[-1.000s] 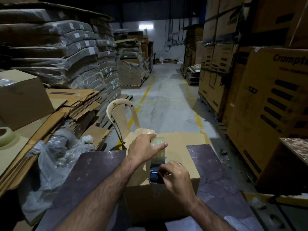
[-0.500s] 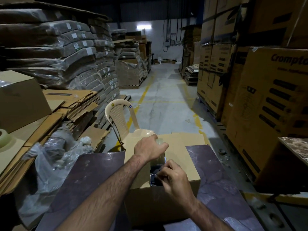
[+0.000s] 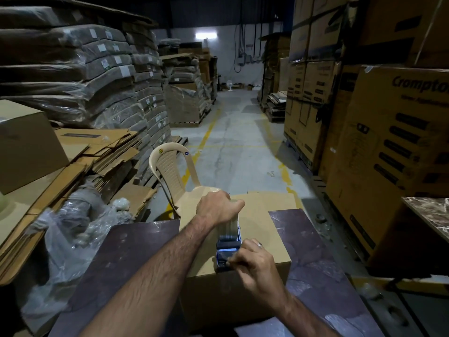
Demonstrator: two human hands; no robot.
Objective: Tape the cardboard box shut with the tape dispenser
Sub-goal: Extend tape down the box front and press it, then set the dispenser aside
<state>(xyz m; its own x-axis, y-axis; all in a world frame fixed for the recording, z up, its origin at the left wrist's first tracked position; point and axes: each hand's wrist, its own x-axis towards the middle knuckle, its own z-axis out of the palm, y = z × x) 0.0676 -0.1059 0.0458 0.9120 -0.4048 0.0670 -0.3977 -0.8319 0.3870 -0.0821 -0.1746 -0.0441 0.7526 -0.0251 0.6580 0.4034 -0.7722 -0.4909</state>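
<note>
The large carton point(image 3: 398, 147) on the right reads "Crompton"; the line beneath is blurred.

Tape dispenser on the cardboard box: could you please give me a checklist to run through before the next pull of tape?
1. Brown cardboard box rests on the dark marbled table: ok.
2. Blue tape dispenser with its clear roll sits on the box top, by the near edge: ok.
3. Left hand has its grip round the roll: ok.
4. Right hand pinches at the dispenser's near end; tape end caught: cannot tell.
5. Dispenser lined up over the flap seam: cannot tell, seam hidden.
</note>
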